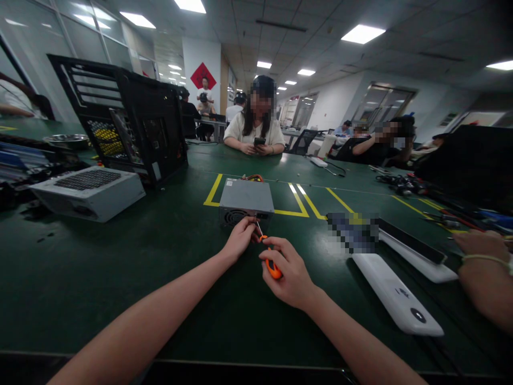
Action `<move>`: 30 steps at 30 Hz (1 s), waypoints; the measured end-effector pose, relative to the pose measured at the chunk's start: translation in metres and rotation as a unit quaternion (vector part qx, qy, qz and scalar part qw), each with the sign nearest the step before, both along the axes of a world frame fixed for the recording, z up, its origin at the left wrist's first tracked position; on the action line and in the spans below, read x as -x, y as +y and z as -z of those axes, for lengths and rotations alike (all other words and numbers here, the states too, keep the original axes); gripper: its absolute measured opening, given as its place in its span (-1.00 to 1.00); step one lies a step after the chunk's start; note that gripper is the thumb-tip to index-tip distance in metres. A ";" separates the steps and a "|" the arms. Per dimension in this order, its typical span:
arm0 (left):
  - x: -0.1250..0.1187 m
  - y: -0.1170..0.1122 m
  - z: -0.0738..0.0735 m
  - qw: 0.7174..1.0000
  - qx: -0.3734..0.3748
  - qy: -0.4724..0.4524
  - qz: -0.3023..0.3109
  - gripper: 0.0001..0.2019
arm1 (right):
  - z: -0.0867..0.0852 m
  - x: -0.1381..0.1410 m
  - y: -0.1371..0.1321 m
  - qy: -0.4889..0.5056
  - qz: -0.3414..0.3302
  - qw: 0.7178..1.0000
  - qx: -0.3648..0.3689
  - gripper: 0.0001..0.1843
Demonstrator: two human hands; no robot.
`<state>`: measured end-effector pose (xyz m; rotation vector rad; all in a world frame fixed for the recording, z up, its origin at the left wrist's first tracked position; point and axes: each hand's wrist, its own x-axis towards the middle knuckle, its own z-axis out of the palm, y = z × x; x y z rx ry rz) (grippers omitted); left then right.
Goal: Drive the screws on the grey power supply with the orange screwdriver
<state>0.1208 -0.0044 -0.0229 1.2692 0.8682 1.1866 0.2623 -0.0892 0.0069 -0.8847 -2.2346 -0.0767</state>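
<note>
Green tbl (100, 256): R hand (289, 274) grips orange screwdriver (274, 270); L hand (239, 240) at PSU (246, 195), can't tell grip.

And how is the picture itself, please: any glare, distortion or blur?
Head view: ceiling lights blown to white; glare whitening some yellow tape; wide-angle distortion apparently slanting the black computer case; distant red sign soft; pixelation hiding one end of the nearer white device; orange screwdriver recognisable.

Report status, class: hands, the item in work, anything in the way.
Right hand holding orange screwdriver, pointed toward grey power supply. Left hand at power supply's near face. Power supply sitting on green table. No obstruction seen.
</note>
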 end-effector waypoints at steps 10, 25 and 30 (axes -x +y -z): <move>0.001 0.002 0.002 1.000 0.008 -0.009 0.000 -0.80 | -0.001 -0.001 0.000 0.005 -0.011 1.000 0.016 -0.78; 0.002 0.002 0.002 1.000 0.007 -0.019 0.003 -0.77 | -0.002 -0.004 -0.001 -0.023 0.017 1.000 0.005 -0.75; 0.003 0.005 0.008 0.999 0.007 -0.031 0.012 -0.76 | -0.003 -0.006 -0.001 -0.031 0.008 0.999 0.001 -0.64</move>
